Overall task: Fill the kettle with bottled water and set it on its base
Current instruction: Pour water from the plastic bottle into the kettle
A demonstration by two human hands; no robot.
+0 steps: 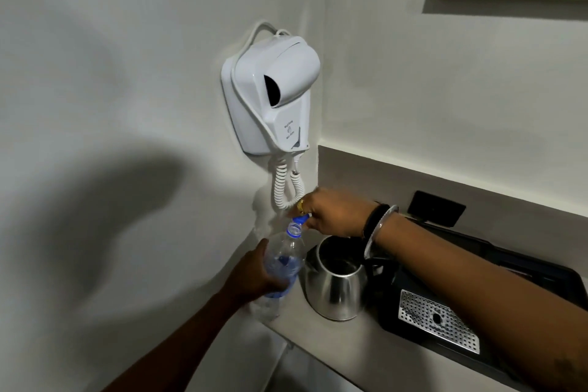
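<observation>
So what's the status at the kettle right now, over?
Left hand grips water bottle; right hand pinches blue cap, off the neck. Kettle open on counter. Nothing blocking, over.

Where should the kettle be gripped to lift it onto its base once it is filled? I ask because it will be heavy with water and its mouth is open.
Judging by its pose, grip the black handle on the kettle, coming from the right, where the handle faces. The steel body is smooth and round, and the open mouth points up, so keep it upright. The right hand holding the cap is nearest.
</observation>
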